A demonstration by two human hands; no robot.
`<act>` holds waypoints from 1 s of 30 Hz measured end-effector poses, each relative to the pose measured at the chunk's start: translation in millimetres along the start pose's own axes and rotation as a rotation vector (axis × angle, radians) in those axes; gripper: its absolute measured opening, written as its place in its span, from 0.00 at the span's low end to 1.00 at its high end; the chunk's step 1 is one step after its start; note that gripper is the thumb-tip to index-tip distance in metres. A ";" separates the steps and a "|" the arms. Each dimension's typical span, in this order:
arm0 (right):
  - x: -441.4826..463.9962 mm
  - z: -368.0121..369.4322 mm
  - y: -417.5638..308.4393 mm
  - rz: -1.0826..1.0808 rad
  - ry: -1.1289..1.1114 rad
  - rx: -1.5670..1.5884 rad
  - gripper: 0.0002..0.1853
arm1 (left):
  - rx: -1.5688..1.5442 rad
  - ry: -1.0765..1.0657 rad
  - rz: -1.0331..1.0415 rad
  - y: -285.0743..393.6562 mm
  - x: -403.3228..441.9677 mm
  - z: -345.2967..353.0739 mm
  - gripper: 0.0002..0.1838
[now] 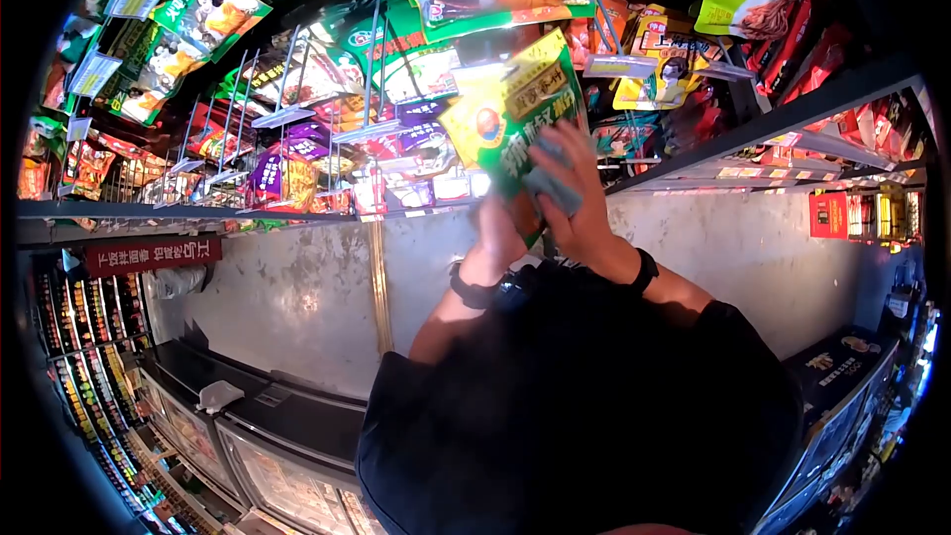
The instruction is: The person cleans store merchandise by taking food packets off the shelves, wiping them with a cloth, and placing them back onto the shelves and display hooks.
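Bag [478,129] tilts in front of the shelf [119,209], its lower edge pinched in your left hand's [499,235] grip, while your right hand [588,208] clasps a grey cloth [555,190] against its front. Wiping seems under way; how much is done or left can't be told.

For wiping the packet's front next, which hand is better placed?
Probably the right hand: it holds a grey cloth over the front of the green-and-yellow packet, while the left hand appears to support the packet's lower end.
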State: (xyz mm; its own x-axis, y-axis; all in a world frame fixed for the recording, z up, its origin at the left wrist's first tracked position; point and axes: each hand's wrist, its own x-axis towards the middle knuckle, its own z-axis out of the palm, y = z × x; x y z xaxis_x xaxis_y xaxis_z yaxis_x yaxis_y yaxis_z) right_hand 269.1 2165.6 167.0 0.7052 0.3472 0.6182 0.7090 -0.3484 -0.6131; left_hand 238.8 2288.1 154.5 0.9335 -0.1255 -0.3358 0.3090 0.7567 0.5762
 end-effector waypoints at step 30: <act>39.0 -55.2 28.1 -0.163 0.157 -0.173 0.15 | 0.047 -0.375 0.151 -32.7 11.1 26.8 0.45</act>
State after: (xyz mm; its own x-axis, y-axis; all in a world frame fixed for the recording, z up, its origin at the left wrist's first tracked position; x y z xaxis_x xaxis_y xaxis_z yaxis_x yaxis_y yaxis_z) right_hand 316.3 2121.4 201.0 0.5631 0.2766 0.7787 0.7928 -0.4469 -0.4145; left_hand 244.0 2244.8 151.9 0.9679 -0.2471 0.0453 0.1633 0.7557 0.6342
